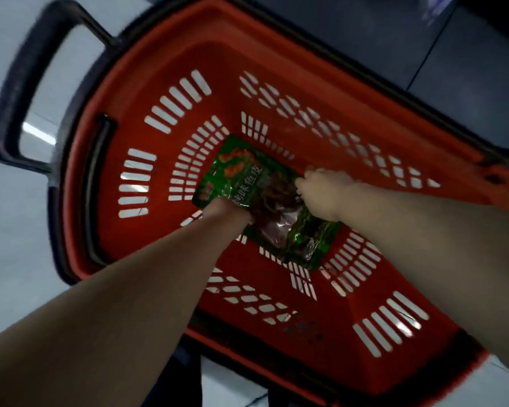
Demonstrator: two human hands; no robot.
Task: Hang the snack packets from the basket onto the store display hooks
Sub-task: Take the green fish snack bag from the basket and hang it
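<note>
A view straight down into a red plastic basket (365, 136) with slotted walls and a dark handle (27, 92), standing on a pale tiled floor (12, 259). Two bare forearms reach in from the bottom edge of the view. At the bottom of the basket lie green snack packets (247, 177) with printed lettering and a clear window showing dark brown contents. The left hand (224, 210) meets the near edge of the packets; its fingers are hidden under or behind the wrapping, so how they are set cannot be told. The right hand (323, 192) rests on the packets from the right side, with its fingers curled and pinching the wrapping near the window. The packets lie between the two hands, touching both, still low inside the basket.
</note>
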